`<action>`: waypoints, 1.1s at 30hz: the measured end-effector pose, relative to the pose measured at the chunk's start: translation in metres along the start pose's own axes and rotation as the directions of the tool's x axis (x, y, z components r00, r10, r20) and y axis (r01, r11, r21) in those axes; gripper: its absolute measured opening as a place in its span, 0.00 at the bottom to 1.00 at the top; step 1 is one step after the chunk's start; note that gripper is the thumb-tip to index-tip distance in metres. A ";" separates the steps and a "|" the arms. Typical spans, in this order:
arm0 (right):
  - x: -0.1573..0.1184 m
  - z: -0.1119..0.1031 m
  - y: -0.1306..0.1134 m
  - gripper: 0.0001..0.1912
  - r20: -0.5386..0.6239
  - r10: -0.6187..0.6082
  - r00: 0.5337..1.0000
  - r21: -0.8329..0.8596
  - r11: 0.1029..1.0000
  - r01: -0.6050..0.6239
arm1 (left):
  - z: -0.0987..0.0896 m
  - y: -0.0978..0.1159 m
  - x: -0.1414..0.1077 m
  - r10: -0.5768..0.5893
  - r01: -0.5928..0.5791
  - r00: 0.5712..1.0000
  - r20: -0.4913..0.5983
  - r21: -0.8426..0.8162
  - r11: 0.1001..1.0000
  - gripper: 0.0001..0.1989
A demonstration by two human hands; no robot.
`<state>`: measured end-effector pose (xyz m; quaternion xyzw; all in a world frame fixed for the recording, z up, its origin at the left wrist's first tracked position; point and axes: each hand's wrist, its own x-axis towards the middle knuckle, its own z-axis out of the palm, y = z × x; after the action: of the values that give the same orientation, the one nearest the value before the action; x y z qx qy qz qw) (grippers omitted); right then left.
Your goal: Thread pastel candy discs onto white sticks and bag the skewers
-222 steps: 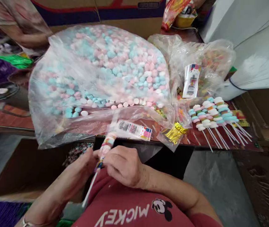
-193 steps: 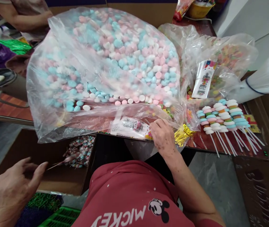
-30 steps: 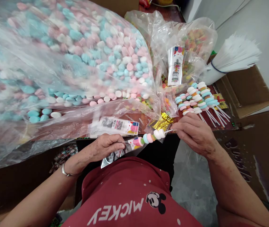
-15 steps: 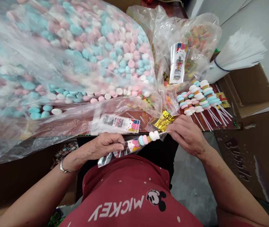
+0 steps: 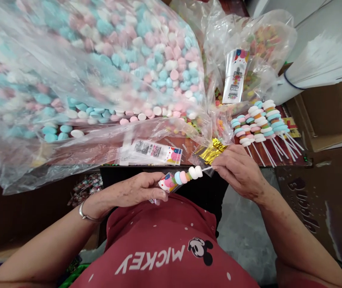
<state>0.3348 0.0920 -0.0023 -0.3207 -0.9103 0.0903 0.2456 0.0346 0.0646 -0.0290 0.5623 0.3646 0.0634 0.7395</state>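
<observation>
A marshmallow skewer (image 5: 183,177), threaded with white, pink, blue and orange-green pieces, hangs tilted between my hands in front of my shirt. It appears to sit inside a clear printed plastic bag (image 5: 167,182). My left hand (image 5: 142,188) is closed round the lower end of that bag, thumb on the near side. The fingers of my right hand (image 5: 238,170) pinch the white stick (image 5: 207,169) close to the bag's mouth. Just beyond those fingertips lies a bundle of gold twist ties (image 5: 213,150) on the table edge.
A huge clear sack of marshmallows (image 5: 123,60) covers the table's left. Finished skewers (image 5: 261,124) lie at right, below a stack of printed bags (image 5: 236,76). More printed bags (image 5: 155,152) lie near the front edge. White sticks (image 5: 324,62) and cardboard boxes (image 5: 333,116) stand at far right.
My left hand has shifted up the bag toward the marshmallows, and the bag's loose tail no longer shows beyond it. My right hand keeps its pinch on the stick. The view has shifted slightly.
</observation>
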 end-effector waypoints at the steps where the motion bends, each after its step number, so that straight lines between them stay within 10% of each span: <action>1: 0.002 -0.001 0.000 0.06 0.000 -0.012 1.000 -0.002 1.000 0.012 | 0.003 0.000 0.000 -0.012 0.012 1.000 0.001 -0.025 1.000 0.12; 12: 0.020 0.011 -0.013 0.14 0.300 0.020 0.954 0.062 0.997 -0.041 | 0.013 -0.013 0.010 0.140 -0.139 0.990 0.015 0.259 0.956 0.13; 18: 0.021 0.015 -0.011 0.12 0.229 0.014 0.973 0.044 0.999 -0.025 | 0.012 -0.021 0.011 0.122 -0.071 0.977 -0.175 0.274 0.959 0.17; 26: 0.028 0.006 -0.013 0.13 0.178 -0.154 0.972 -0.077 0.983 0.169 | 0.010 -0.017 0.006 0.143 -0.106 0.981 -0.130 0.253 0.962 0.21; 33: 0.027 0.014 -0.026 0.13 0.344 0.104 0.933 -0.013 0.994 -0.106 | 0.019 -0.030 0.010 0.359 -0.167 0.898 -0.254 0.558 0.813 0.24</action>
<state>0.2958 0.0887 0.0047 -0.3474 -0.9205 0.1605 0.0786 0.0446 0.0440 -0.0580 0.7671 0.4097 0.1634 0.4658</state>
